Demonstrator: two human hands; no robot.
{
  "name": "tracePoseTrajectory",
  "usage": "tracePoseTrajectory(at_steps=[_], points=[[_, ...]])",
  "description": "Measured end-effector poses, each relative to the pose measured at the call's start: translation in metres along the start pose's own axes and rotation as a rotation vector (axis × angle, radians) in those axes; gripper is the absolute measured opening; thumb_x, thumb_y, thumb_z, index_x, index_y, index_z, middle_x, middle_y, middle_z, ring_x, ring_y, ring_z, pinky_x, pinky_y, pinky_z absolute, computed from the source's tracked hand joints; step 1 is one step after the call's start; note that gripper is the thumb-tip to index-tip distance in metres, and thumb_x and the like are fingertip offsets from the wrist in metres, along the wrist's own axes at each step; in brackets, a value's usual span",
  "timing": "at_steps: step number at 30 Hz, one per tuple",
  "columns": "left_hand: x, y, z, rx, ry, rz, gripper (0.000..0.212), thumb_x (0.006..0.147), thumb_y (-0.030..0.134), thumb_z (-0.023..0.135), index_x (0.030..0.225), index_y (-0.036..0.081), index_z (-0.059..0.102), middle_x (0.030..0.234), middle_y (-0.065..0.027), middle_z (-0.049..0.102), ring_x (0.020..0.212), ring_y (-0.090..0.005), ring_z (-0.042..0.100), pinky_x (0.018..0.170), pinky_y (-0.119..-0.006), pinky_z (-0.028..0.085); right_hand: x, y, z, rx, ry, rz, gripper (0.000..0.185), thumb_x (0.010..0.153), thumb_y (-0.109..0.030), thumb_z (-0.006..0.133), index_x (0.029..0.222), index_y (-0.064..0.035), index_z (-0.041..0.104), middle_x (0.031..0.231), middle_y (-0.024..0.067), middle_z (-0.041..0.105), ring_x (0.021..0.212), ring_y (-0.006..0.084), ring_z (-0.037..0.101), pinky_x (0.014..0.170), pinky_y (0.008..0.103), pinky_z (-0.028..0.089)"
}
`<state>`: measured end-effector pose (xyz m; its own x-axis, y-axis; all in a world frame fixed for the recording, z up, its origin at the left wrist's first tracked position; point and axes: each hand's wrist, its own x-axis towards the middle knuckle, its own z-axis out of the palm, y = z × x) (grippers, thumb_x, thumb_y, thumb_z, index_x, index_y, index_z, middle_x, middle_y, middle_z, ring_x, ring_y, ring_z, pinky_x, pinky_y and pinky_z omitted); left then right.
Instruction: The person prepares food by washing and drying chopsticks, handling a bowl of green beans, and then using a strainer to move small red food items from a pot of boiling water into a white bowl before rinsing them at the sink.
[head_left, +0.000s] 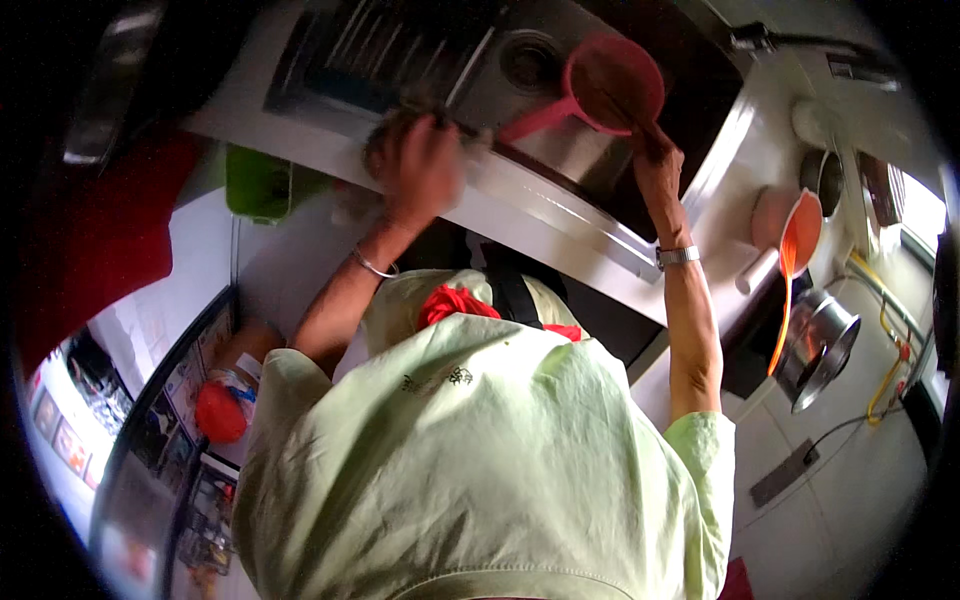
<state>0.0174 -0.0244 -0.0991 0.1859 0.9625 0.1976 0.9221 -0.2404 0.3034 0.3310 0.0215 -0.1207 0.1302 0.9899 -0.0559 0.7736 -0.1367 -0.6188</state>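
Observation:
A pink plastic mug (616, 84) with a long handle is over the steel sink basin (480, 97), its open mouth facing up. My right hand (660, 161), with a watch on its wrist, grips the mug's rim on the side away from the handle. My left hand (426, 169) is blurred and bent over a grey-brown cloth or scrubber (379, 154) at the sink's front edge. Most of that thing is hidden under the fingers, so its kind is unclear. A round drain (529, 61) shows left of the mug.
A ridged drainboard (397, 45) lies left of the basin. Below the counter (540, 206) is a green plastic bin (259, 184). On the right are a tap (754, 36), an orange-and-white container (802, 232) and steel pots (817, 345). Dark red fabric (97, 247) hangs at left.

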Motion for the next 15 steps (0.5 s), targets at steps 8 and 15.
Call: tracePoseTrajectory(at_steps=[8, 15], points=[[-0.027, 0.112, 0.074, -0.412, -0.041, 0.709, 0.026, 0.069, 0.025, 0.062, 0.091, 0.012, 0.062, 0.109, -0.0105, 0.052, 0.105, -0.0290, 0.047, 0.086, -0.049, 0.038, -0.027, 0.005, -0.030, 0.440, 0.242, 0.211, 0.024, 0.090, -0.016, 0.052, 0.104, 0.0020, 0.059, 0.084, 0.0083, 0.065, 0.070, 0.0121, 0.060, 0.064, 0.0249, 0.049], [0.002, 0.167, 0.063, -0.938, -0.349, 0.577, 0.022, 0.076, 0.021, 0.059, 0.095, 0.010, 0.059, 0.099, -0.0084, 0.056, 0.094, -0.0212, 0.053, 0.079, -0.036, 0.046, -0.063, 0.006, -0.078, 0.973, 0.481, 0.236, 0.027, 0.091, -0.017, 0.049, 0.107, 0.0041, 0.054, 0.088, 0.0168, 0.064, 0.075, 0.0211, 0.064, 0.067, 0.0316, 0.054]])
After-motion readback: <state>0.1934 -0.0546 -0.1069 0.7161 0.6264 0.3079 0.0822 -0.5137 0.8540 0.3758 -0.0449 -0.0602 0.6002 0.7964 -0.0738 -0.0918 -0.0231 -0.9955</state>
